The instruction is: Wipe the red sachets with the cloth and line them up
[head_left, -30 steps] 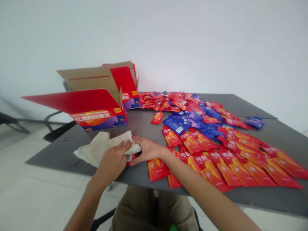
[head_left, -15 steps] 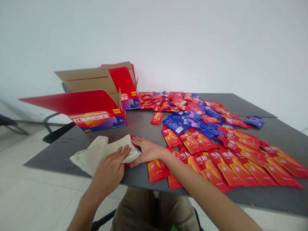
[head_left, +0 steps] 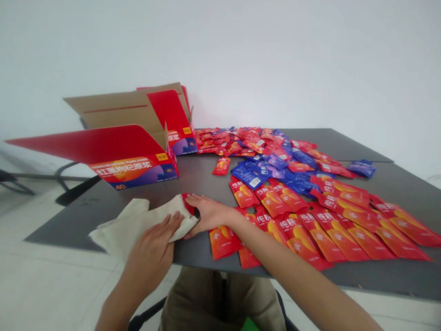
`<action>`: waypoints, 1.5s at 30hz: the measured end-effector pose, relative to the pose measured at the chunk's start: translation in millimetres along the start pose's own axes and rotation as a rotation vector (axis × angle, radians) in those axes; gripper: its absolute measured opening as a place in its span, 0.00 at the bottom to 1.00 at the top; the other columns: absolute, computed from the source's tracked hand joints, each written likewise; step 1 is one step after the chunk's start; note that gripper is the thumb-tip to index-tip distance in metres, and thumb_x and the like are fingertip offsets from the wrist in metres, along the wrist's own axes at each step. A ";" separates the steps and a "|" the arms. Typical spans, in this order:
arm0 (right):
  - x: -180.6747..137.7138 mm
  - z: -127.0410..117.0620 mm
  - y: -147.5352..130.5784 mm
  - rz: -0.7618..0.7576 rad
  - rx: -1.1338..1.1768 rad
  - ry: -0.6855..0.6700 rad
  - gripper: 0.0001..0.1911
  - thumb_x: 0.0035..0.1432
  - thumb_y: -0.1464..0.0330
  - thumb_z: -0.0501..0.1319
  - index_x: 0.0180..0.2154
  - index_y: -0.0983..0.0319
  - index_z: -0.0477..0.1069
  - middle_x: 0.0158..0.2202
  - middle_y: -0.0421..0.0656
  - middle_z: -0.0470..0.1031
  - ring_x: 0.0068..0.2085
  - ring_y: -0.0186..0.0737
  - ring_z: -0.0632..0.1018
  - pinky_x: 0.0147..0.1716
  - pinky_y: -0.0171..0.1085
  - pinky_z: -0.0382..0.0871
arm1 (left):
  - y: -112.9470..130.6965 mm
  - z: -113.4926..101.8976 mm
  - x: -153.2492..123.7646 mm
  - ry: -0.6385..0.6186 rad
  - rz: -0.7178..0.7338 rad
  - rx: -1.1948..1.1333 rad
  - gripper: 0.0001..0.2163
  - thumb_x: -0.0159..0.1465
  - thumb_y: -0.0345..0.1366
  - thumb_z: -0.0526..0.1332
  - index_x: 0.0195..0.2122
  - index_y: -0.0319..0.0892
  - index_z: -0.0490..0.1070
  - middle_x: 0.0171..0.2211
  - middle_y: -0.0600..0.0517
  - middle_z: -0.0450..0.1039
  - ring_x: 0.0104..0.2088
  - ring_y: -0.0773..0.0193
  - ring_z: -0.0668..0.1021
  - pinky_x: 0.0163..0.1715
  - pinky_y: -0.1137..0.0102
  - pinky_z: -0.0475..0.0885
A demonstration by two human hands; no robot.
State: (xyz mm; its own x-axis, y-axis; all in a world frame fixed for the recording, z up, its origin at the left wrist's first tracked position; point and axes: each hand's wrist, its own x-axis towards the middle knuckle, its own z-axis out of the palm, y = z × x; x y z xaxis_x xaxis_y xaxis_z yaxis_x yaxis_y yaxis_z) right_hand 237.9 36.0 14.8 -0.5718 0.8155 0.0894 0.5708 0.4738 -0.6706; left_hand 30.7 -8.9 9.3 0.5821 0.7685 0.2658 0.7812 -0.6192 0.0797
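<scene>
A folded off-white cloth lies at the near left of the table. My left hand is laid over it, fingers together and pressing the cloth down. Under the cloth's right end a red pouch shows only at its edge; most of it is covered. My right hand is closed at that edge, thumb and fingers on the pouch. Right of it, red-orange pouches lie in overlapping rows, several of them partly behind my right forearm.
Two open red cartons with brown insides, the near carton and the far carton, stand at the left. A heap of red and blue pouches spreads behind the rows. One small red pouch lies apart on the grey table.
The whole view has shifted a little. The cloth and my left hand sit slightly further left; my right hand stays at the pouch edge. Less red shows below the cloth.
</scene>
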 end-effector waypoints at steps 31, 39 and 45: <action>-0.5 0.4 1.8 -0.027 0.027 0.012 0.56 0.37 0.55 0.73 0.64 0.65 0.54 0.67 0.56 0.52 0.68 0.56 0.53 0.66 0.50 0.46 | -4.2 0.2 16.1 -0.054 -0.005 0.016 0.25 0.61 0.27 0.46 0.60 0.35 0.64 0.59 0.45 0.67 0.61 0.55 0.68 0.59 0.59 0.66; 0.1 0.9 1.1 0.008 0.019 0.004 0.62 0.33 0.53 0.74 0.64 0.72 0.52 0.67 0.61 0.49 0.68 0.58 0.53 0.66 0.50 0.46 | -4.5 3.2 5.2 0.002 0.022 0.016 0.26 0.60 0.27 0.46 0.60 0.36 0.64 0.59 0.45 0.67 0.60 0.55 0.69 0.58 0.58 0.66; -1.8 -1.2 -1.0 -0.024 0.046 0.020 0.55 0.37 0.55 0.73 0.64 0.65 0.55 0.66 0.55 0.54 0.68 0.55 0.54 0.66 0.50 0.47 | -5.0 -1.2 23.5 -0.049 -0.022 -0.005 0.25 0.60 0.27 0.46 0.59 0.36 0.65 0.59 0.44 0.67 0.60 0.54 0.69 0.58 0.58 0.66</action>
State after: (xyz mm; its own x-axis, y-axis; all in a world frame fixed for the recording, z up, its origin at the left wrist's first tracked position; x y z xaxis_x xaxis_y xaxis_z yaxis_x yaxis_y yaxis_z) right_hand 239.1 34.4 16.2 -0.5728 0.8108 0.1204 0.5293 0.4781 -0.7009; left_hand 40.2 12.0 16.3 0.5755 0.7886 0.2165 0.7927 -0.6030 0.0896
